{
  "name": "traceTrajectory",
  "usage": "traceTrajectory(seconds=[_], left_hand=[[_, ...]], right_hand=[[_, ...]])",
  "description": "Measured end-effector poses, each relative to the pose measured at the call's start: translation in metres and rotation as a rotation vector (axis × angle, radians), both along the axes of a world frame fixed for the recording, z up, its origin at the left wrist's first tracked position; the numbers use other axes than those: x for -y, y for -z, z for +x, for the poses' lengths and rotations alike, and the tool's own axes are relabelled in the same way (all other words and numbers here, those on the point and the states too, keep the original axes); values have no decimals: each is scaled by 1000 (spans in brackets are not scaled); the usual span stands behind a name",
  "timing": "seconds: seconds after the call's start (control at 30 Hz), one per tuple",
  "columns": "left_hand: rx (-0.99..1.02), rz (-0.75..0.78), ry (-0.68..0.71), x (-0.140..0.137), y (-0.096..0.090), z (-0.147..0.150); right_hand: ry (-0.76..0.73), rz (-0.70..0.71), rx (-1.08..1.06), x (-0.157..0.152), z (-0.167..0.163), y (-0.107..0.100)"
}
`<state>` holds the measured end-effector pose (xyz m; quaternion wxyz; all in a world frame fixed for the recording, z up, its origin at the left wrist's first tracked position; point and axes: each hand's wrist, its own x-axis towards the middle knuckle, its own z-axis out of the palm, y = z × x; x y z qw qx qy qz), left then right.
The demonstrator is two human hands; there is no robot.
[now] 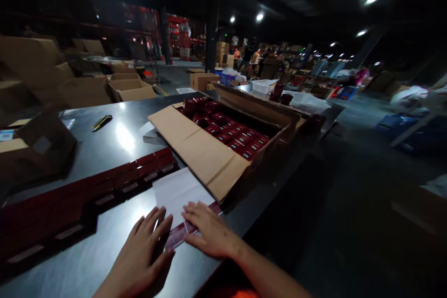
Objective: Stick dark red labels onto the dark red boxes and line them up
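Observation:
A white sheet lies on the metal table, and a dark red and purplish printed strip runs along its near edge. My right hand rests on the strip and the sheet's lower right part, fingers stretched out flat. Beside the strip's left end is my left hand, palm down with fingers apart, gripping nothing; whether it touches the sheet I cannot tell. Just beyond the sheet stands an open carton holding many small dark red boxes. A row of dark red boxes stretches along the left.
A yellow and black cutter lies on the metal table. An open cardboard box stands at the left edge. White bins stand behind the carton. Farther back are more cardboard boxes, a dark pillar and several people.

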<state>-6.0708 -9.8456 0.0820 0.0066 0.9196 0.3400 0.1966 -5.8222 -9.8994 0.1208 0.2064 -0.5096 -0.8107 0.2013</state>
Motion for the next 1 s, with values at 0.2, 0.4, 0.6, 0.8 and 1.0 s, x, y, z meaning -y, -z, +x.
traceTrajectory(seconds=[0.2,0.4,0.6,0.8,1.0], left_hand=[[-101,-349,-61,4,-40,5],[-70,-395,-74,0,-43,4],[-59,-381,5,-1,-43,4],[-29,-388,18,0,-41,8],[-31,-374,-2,2,-42,9]], right_hand=[[-92,-80,-69,-12,8,1],[-128,-13,46,-27,8,-3],[-111,38,70,-31,2,-4],[-83,51,36,-26,0,-2],[-26,86,-90,-18,-2,5]])
